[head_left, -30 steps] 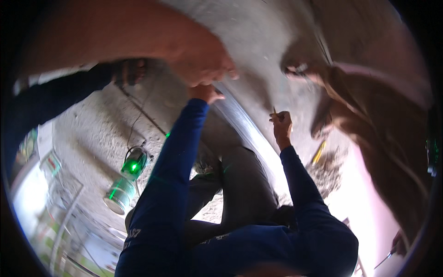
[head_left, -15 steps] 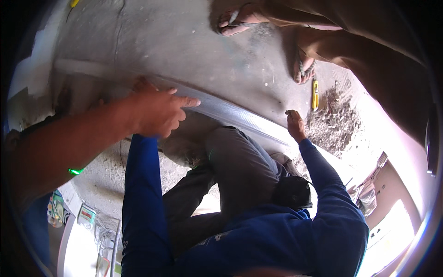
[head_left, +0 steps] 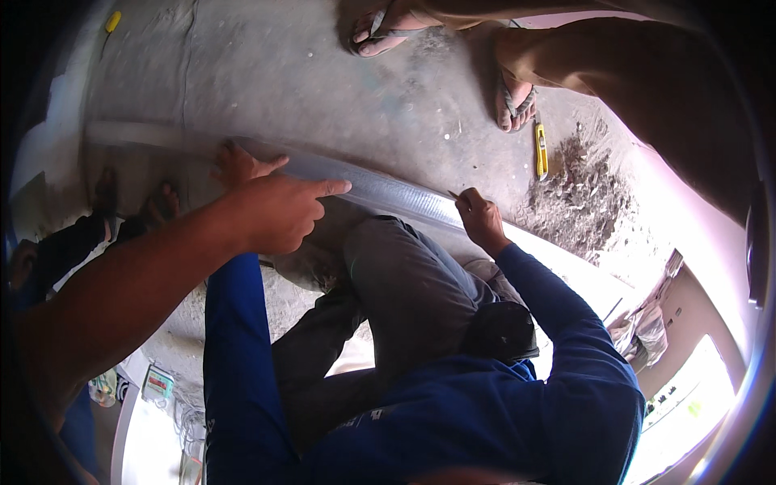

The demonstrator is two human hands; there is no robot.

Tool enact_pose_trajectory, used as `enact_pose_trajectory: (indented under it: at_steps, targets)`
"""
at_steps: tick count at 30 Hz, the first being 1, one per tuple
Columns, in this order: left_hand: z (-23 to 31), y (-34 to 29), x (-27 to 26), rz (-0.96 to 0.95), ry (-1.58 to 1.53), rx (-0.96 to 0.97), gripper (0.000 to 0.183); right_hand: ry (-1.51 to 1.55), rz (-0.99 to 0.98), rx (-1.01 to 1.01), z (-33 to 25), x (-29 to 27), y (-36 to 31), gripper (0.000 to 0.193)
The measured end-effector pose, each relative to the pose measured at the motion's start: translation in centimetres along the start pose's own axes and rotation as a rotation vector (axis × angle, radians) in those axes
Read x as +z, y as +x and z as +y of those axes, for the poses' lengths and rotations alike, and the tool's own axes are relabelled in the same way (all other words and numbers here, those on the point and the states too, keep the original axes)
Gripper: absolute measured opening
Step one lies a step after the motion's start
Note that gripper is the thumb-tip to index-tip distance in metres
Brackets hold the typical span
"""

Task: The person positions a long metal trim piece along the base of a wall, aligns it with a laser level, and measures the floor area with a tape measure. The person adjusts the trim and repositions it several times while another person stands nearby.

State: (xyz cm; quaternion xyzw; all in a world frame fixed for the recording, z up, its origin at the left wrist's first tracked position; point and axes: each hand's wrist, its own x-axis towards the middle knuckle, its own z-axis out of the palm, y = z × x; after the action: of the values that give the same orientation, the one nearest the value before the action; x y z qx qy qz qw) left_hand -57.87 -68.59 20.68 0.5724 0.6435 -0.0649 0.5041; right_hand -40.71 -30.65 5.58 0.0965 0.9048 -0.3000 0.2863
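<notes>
Across the floor in front of my knees lies a long, shiny grey strip [head_left: 388,191]. My left hand [head_left: 234,162] rests on its left part with thumb and fingers spread, partly hidden behind a co-worker's hand [head_left: 287,212]. That hand points its index finger at the strip's middle. Farther right, my right hand [head_left: 482,220] is closed round a short, thin pointed stick like a pencil [head_left: 454,195]. The stick's tip is by the strip's far edge.
A yellow cutter knife [head_left: 541,152] lies near a person's sandalled foot [head_left: 516,103], beside loose rubble [head_left: 578,190]. A thin cable [head_left: 187,73] runs over the concrete floor [head_left: 323,89]. More bare feet [head_left: 166,200] show at left. A yellow object [head_left: 113,21] lies far left.
My right hand has moved left to the strip's edge, and the stick in it now shows. The co-worker's hand still points. The whole view has shifted slightly.
</notes>
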Motion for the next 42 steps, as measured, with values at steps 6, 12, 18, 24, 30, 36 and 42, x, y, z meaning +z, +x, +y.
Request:
enact_pose_trajectory:
  at_steps: [6,12,18,24,30,36,42]
  targets:
    - [-5.9,1.2,8.8,0.448,-0.435,-0.514,0.064,0.002,0.091,-0.154,-4.7,1.3,2.3,0.018]
    - [-9.9,8.8,16.9,0.579,-0.700,-1.520,0.140,-0.020,0.124,-0.364,-5.5,4.0,4.3,0.019]
    - [-9.7,7.5,17.0,0.645,-0.700,-1.549,0.144,-0.089,0.103,-0.353,-7.8,5.9,5.8,0.013]
    - [-9.3,8.3,17.2,0.647,-0.752,-1.522,0.143,-0.093,0.043,-0.341,-7.4,5.6,5.3,0.016]
    - [-9.9,9.3,18.1,0.606,-0.642,-1.531,0.144,-0.083,0.116,-0.303,-7.8,4.1,6.9,0.020]
    - [-10.1,9.0,17.9,0.593,-0.592,-1.542,0.144,-0.069,0.002,-0.413,-12.0,5.5,8.0,0.015]
    - [-10.2,9.3,17.9,0.541,-0.539,-1.591,0.143,-0.090,-0.092,-0.482,-13.6,7.7,10.1,0.014]
